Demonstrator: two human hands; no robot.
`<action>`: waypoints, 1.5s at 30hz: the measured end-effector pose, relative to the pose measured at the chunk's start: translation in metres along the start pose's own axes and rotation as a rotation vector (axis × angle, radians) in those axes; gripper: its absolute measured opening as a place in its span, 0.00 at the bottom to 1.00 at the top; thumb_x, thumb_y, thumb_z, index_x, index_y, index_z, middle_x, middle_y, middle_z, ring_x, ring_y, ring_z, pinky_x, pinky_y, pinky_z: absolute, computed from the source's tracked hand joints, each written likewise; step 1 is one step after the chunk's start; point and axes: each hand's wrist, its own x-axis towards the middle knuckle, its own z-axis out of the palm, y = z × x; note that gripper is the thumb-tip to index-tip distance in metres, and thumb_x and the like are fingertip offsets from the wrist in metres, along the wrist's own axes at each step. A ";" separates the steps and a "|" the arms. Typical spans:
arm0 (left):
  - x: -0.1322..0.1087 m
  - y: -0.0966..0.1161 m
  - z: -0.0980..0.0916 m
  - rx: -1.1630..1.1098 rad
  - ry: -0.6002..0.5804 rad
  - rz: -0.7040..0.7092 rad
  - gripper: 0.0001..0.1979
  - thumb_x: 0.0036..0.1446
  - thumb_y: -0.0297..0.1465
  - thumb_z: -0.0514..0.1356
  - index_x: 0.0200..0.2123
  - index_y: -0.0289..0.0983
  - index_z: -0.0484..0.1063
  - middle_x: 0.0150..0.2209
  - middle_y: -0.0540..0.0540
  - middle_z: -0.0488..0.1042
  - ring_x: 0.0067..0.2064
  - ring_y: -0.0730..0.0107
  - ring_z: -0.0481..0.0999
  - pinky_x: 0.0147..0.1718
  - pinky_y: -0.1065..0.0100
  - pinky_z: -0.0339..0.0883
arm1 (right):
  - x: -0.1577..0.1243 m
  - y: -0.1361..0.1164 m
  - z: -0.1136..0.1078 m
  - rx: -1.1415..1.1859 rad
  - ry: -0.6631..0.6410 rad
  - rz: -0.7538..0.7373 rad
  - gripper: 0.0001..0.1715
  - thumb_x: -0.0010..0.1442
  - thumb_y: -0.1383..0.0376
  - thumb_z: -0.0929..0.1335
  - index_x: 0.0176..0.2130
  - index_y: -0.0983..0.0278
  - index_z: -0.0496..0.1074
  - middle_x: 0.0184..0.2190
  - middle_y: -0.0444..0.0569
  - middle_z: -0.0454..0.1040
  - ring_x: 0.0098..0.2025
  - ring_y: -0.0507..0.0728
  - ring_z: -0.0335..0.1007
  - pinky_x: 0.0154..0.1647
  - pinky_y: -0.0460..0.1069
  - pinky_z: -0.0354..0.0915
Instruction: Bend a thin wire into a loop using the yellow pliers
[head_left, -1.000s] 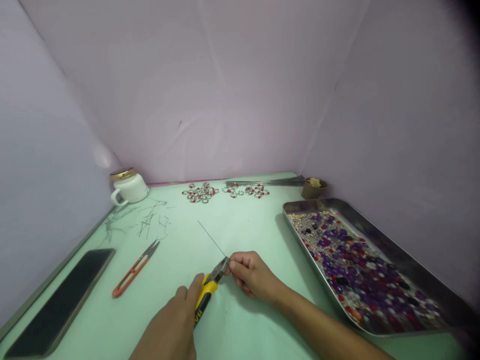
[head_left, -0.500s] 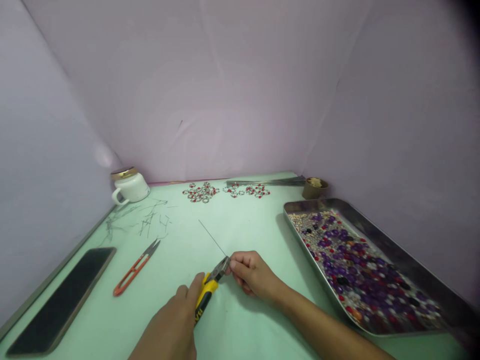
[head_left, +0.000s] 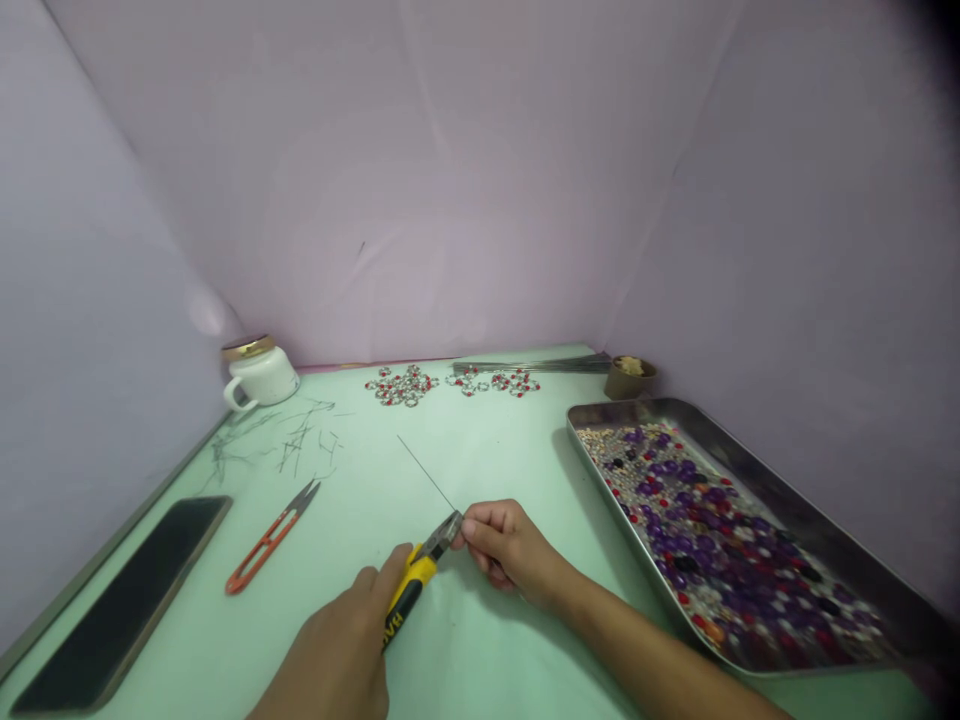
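Observation:
My left hand (head_left: 337, 650) is wrapped round the yellow handles of a pair of pliers (head_left: 416, 580). The pliers' jaws point up and right and meet a thin straight wire (head_left: 426, 473) near my right hand. My right hand (head_left: 502, 545) is closed in a pinch on the near end of that wire, right at the jaws. The wire runs away from me to the upper left over the green table (head_left: 480, 450). Whether anything is threaded on the wire inside my fingers is hidden.
A steel tray (head_left: 840, 545) full of purple, red and small beads lies at the right. Orange thread snips (head_left: 271, 538) and a black phone (head_left: 120, 605) lie at the left. A white mug (head_left: 259, 375), cut wire scraps (head_left: 289, 440), beaded rings (head_left: 405, 385), a wire bundle (head_left: 536, 365) and a small brown cup (head_left: 628, 377) line the back.
Almost nothing moved: both hands stay joined at the pliers' jaws, and my left hand has slid slightly lower and left.

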 end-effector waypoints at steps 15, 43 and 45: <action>0.002 -0.003 -0.002 -0.223 0.065 0.098 0.30 0.48 0.23 0.50 0.57 0.42 0.57 0.49 0.47 0.70 0.48 0.63 0.70 0.48 0.69 0.61 | 0.000 -0.001 -0.005 0.091 -0.038 0.009 0.18 0.46 0.54 0.69 0.26 0.69 0.69 0.10 0.35 0.55 0.10 0.43 0.40 0.07 0.41 0.39; -0.003 0.001 -0.025 -0.694 -0.406 0.089 0.08 0.52 0.31 0.52 0.34 0.34 0.66 0.18 0.54 0.64 0.18 0.78 0.61 0.18 0.78 0.58 | -0.003 0.001 -0.009 0.122 -0.102 -0.059 0.20 0.47 0.53 0.70 0.25 0.70 0.69 0.10 0.35 0.55 0.11 0.42 0.39 0.09 0.41 0.39; -0.001 0.000 -0.024 -0.708 -0.434 0.113 0.08 0.52 0.31 0.52 0.34 0.33 0.66 0.17 0.54 0.64 0.17 0.78 0.61 0.19 0.77 0.59 | -0.003 -0.001 -0.009 0.137 -0.100 -0.044 0.20 0.46 0.54 0.70 0.25 0.70 0.69 0.10 0.35 0.55 0.11 0.42 0.39 0.09 0.41 0.39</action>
